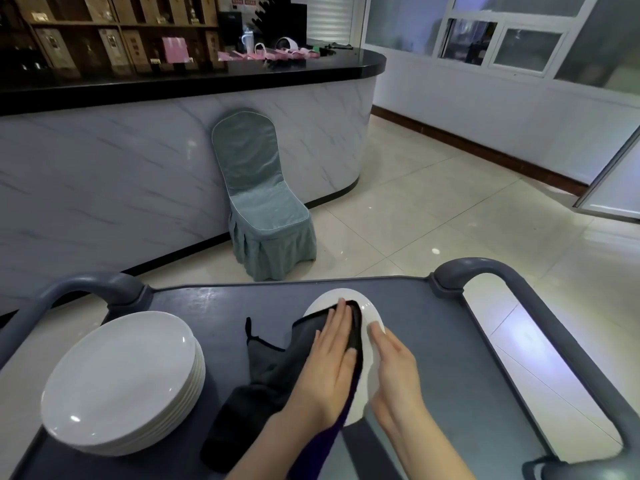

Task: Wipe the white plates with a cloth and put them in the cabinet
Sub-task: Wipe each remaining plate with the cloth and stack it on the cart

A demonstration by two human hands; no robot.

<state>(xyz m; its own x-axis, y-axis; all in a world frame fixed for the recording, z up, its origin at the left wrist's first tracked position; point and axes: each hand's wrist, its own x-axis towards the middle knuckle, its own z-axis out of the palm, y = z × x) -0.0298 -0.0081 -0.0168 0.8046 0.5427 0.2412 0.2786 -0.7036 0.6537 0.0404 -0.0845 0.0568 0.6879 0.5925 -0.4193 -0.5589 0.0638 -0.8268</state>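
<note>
Round white ceramic plate (370,311) on grey plastic cart top (433,341), left hand (327,370) flat, fingers open, pressing dark grey cloth (273,368) onto it, right hand (394,372) steadying plate's right rim with thumb on it, stack of white plates (121,379) left of cloth.

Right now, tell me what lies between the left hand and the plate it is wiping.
The dark cloth. The left hand presses flat on it, and it covers the middle of the white plate. The right hand touches the plate's rim directly, nothing between.
</note>
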